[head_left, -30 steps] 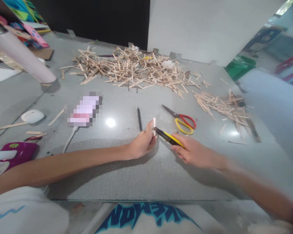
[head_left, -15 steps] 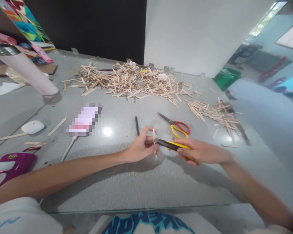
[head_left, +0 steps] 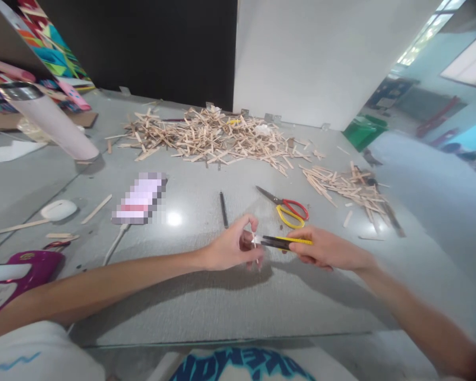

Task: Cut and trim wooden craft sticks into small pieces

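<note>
My left hand (head_left: 230, 244) pinches a small pale wooden stick (head_left: 254, 242) between thumb and fingers, held upright above the table. My right hand (head_left: 329, 247) is wrapped round a yellow-and-black utility knife (head_left: 276, 242). Its blade points left and meets the stick near the middle, though blur hides whether it cuts in. Just beyond my hands lie scissors (head_left: 280, 203) with one red and one yellow handle. A black pen (head_left: 223, 209) rests behind my left hand.
A heap of wooden sticks (head_left: 206, 137) lies along the back, with a smaller pile (head_left: 341, 185) to the right. On the left are a phone (head_left: 140, 198) on a cable, a white mouse-shaped object (head_left: 58, 210), a pink bottle (head_left: 59, 124) and a purple device (head_left: 31, 280).
Both hands have shifted slightly lower in view. The knife sits more level, and more of its blade shows beside the stick. My grip on each thing is unchanged.
</note>
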`<move>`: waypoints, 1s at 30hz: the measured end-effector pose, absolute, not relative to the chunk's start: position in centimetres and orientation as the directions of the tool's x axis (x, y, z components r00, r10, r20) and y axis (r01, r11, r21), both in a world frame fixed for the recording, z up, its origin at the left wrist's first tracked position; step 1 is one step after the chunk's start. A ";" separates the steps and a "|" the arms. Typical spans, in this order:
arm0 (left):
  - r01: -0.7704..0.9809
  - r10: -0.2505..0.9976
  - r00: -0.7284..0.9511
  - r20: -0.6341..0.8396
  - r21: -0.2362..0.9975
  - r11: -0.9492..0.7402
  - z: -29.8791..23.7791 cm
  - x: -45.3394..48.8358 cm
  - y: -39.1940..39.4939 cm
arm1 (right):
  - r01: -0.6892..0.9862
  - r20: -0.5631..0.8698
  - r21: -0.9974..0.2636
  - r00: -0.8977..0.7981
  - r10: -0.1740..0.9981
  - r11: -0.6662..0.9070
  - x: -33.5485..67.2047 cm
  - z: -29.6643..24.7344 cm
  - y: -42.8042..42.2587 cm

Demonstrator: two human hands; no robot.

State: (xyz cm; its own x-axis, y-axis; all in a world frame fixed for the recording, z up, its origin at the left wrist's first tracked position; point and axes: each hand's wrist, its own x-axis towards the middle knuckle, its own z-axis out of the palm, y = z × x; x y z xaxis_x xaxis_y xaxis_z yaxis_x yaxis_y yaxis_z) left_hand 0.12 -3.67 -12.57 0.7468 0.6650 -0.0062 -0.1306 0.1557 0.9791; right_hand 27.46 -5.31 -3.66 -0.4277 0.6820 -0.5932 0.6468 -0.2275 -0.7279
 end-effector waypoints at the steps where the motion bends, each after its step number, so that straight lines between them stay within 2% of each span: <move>1: -0.134 0.667 0.745 -0.006 0.978 0.159 -12.8 0.2 -3.6 | 0.639 -0.591 -0.733 -0.430 0.683 -0.232 27.3 -3.7 -5.3; 4: -0.164 0.673 0.739 0.017 0.974 0.155 -14.1 0.1 -3.0 | 0.636 -0.594 -0.732 -0.418 0.687 -0.245 27.5 -3.6 -4.9; 6: -0.192 0.706 0.708 0.036 0.971 0.143 -14.8 0.0 -2.5 | 0.628 -0.577 -0.730 -0.353 0.737 -0.270 29.1 -2.9 -4.5; 9: -0.207 0.736 0.676 0.032 0.967 0.147 -15.3 -0.1 -1.8 | 0.510 -0.440 -0.794 -0.106 0.892 -0.331 33.5 -1.2 -4.1; 11: -0.191 0.719 0.694 0.030 0.971 0.143 -15.3 0.0 -1.7 | 0.436 -0.320 -0.843 0.066 0.945 -0.316 36.6 -0.5 -4.2; 12: -0.185 0.713 0.701 0.031 0.973 0.139 -15.3 0.1 -1.7 | 0.435 -0.315 -0.843 0.080 0.946 -0.318 37.8 -0.4 -4.4; 15: -0.189 0.735 0.677 0.028 0.972 0.138 -15.3 0.3 -1.9 | 0.584 -0.321 -0.767 0.008 0.947 -0.265 39.1 -1.9 -5.1; 19: -0.163 0.735 0.678 -0.005 0.974 0.157 -15.5 0.2 -1.9 | 0.828 -0.228 -0.560 -0.113 0.967 -0.036 36.4 -5.2 -5.2; 23: -0.150 0.743 0.668 -0.032 0.973 0.177 -15.1 0.1 -1.8 | 0.841 -0.060 -0.478 -0.319 0.946 0.254 33.0 -7.2 -4.3; 27: -0.138 0.749 0.660 -0.057 0.971 0.196 -14.8 0.1 -1.9 | 0.829 0.010 -0.418 -0.405 0.914 0.372 30.7 -8.3 -3.1; 30: -0.154 0.755 0.652 -0.070 0.963 0.222 -14.9 0.1 -2.0 | 0.770 0.138 -0.383 -0.499 0.856 0.510 29.6 -8.1 -2.4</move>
State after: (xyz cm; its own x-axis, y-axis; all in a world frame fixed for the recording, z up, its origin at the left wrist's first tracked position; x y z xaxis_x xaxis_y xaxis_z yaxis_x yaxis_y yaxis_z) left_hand 0.14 -1.97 -14.92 0.6521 0.7549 -0.0700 -0.1537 0.2220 0.9629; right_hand 29.57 -2.44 -8.13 -0.4985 0.8558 0.1379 0.7701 0.5102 -0.3830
